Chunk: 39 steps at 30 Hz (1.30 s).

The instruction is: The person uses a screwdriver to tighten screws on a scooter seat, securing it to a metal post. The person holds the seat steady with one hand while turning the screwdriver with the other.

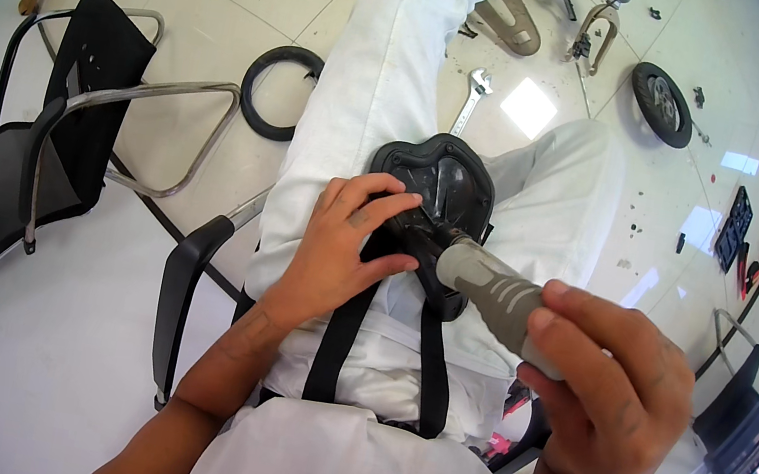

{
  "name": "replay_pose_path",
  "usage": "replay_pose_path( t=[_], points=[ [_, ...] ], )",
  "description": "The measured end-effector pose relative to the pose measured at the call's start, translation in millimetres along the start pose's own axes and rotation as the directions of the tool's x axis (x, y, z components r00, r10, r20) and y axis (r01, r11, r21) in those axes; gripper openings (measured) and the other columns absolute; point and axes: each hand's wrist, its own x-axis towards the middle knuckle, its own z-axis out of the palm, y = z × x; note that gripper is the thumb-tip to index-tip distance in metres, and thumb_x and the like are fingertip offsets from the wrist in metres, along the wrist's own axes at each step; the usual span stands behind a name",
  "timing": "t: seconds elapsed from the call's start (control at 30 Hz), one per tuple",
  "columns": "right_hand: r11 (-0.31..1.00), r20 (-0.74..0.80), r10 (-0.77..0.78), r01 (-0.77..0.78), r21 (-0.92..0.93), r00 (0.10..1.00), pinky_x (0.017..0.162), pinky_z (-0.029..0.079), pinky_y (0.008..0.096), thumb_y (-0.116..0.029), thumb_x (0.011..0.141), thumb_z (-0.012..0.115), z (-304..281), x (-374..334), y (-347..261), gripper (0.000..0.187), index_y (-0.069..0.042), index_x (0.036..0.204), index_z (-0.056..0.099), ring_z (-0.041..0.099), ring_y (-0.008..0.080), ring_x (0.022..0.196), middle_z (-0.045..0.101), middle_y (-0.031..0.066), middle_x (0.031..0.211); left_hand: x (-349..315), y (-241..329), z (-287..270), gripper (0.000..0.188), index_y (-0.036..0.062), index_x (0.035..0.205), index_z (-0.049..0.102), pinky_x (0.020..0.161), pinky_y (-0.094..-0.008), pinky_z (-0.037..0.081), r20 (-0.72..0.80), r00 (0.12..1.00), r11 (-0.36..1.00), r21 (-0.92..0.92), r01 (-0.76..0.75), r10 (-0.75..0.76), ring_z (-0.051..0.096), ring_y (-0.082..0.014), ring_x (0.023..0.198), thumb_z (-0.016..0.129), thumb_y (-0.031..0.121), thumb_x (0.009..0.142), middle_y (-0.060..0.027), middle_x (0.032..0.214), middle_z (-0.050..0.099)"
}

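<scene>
On my lap lies a black rounded part (437, 182) with a glossy, ridged shell; I cannot make out its exact kind. My left hand (343, 241) rests on its near left side, fingers curled, thumb and fingertips on either side of a dark stem. In my right hand (612, 385), closed around its near end, is a grey handle with a ribbed grip (496, 298), tilted so its far end meets that stem. Two black straps (341, 352) run from under the part to my waist. An adjustable wrench (471, 101) lies just beyond it.
A loose tyre (264, 115) lies left of my leg, and a small wheel (662, 104) to the right. Bike parts (510, 16) cover the far floor. A black tool tray (734, 229) and pliers (755, 268) lie far right. Mesh chairs (63, 131) stand at left.
</scene>
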Motion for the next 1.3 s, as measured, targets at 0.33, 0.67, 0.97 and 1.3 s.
replay_pose_path(
  t=[0.33,0.67,0.97,1.3],
  points=[
    [0.954,-0.055,0.082,-0.094,-0.285,0.995,0.056,0.040,0.0317,-0.055,0.070,0.078,2,1,-1,0.053,-0.004,0.084,0.068,0.053,0.0210,0.057,0.054,0.0037,0.062,10,-18,-8,0.048,0.0121,0.108,0.073,0.090,-0.0356,0.048,0.007,0.990,0.984,0.106,-0.142,0.142,0.053,-0.0256,0.100,0.083,0.004,0.061,0.0008,0.116,0.068],
    [0.994,0.019,0.048,-0.045,-0.103,0.999,0.059,0.049,0.0331,-0.037,0.067,0.084,-2,11,4,0.040,-0.004,0.083,0.068,0.065,0.0243,0.069,0.065,0.0098,0.083,34,-17,-17,0.032,0.0136,0.096,0.072,0.103,-0.0428,0.031,0.145,0.946,0.945,0.114,-0.306,0.289,0.054,-0.0203,0.115,0.082,0.022,0.066,0.0032,0.104,0.067],
    [0.910,0.484,-0.123,0.293,-0.294,0.867,0.063,0.054,0.0346,-0.012,0.068,0.080,-29,13,8,0.044,-0.005,0.109,0.066,0.067,0.0255,0.076,0.065,0.0116,0.107,43,-25,-13,0.032,0.0107,0.089,0.071,0.121,-0.0510,0.016,0.224,0.945,0.971,-0.059,-0.230,0.238,0.065,-0.0186,0.108,0.086,0.018,0.062,-0.0004,0.093,0.071],
    [0.980,0.606,0.062,0.065,-0.186,0.793,0.051,0.045,0.0386,-0.023,0.084,0.076,-21,40,36,0.033,-0.004,0.108,0.064,0.058,0.0276,0.055,0.059,0.0091,0.073,44,-45,-10,0.034,0.0091,0.092,0.072,0.120,-0.0508,0.028,0.204,0.941,0.949,-0.220,-0.226,0.271,0.066,-0.0216,0.102,0.086,0.021,0.063,-0.0056,0.096,0.071]
  ],
)
